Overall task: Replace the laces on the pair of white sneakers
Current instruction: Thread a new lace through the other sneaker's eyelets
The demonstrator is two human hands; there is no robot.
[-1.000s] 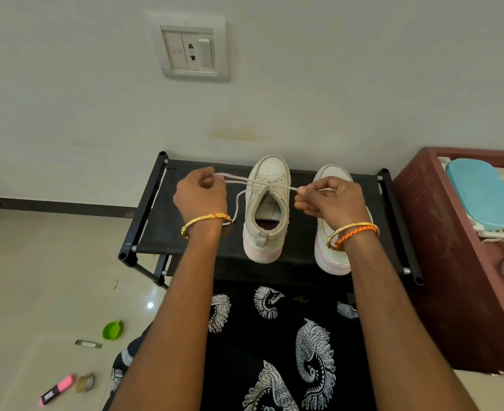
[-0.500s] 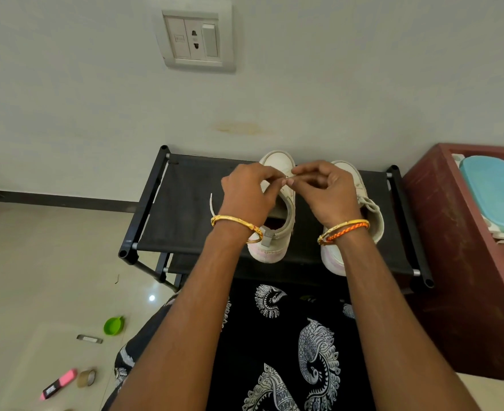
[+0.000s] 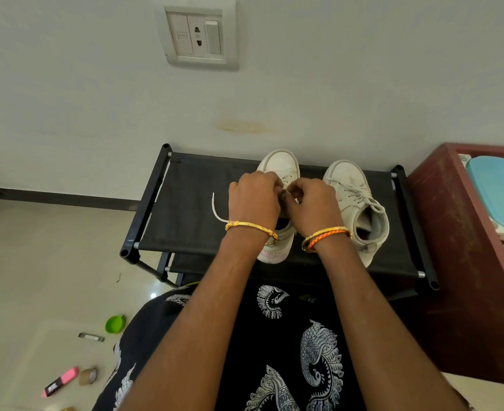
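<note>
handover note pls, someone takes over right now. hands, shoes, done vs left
Left hand and right hand: both pinching the lace over the left sneaker, fingers curled; one loose end trails left on the rack.
Right sneaker: on the rack beside it, laced and appears tied.
Done: right sneaker, by the look of it.
Left: finish tying the left sneaker; how far its lacing goes is hidden by the hands.

Both forearms are being extended forward and angled inward, so that the hands are being brought together, knuckles nearly touching. The left hand [image 3: 253, 200] is being held with its back upward and its fingers curled downward. The right hand [image 3: 311, 204] is being held likewise, fingers curled toward the left hand. What is being pinched between the fingertips is being hidden by the hands.
</note>
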